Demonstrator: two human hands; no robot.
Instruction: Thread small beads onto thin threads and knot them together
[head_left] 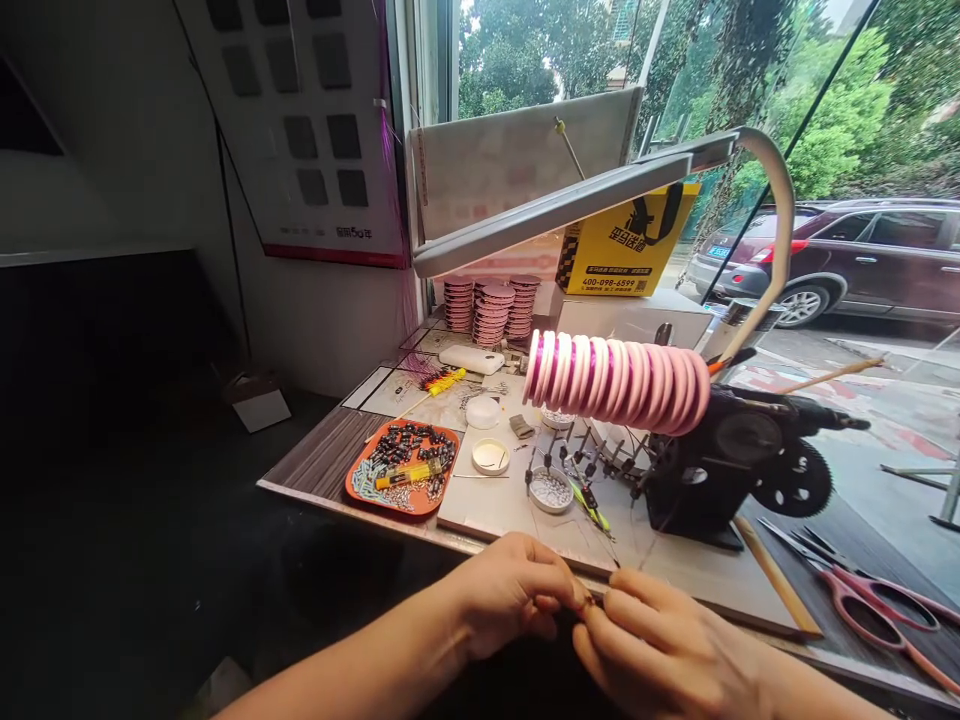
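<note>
My left hand and my right hand meet in front of the table's near edge, fingertips almost touching. Both are closed in a pinch. Something tiny and dark shows between the fingertips, too small to name. A short thin dark piece sticks up by my right index finger. Just beyond lies a slim yellow-green tool on the white board. Past it stand a round dish of white beads and several upright pegs with black clips. Pink foam rings are lined up on a black geared winder.
On the left, an orange tray holds dark and silvery small parts. A white dish is beside it. Pink-handled scissors lie at right. A lamp arches overhead. Stacked pink discs and a yellow bag stand behind.
</note>
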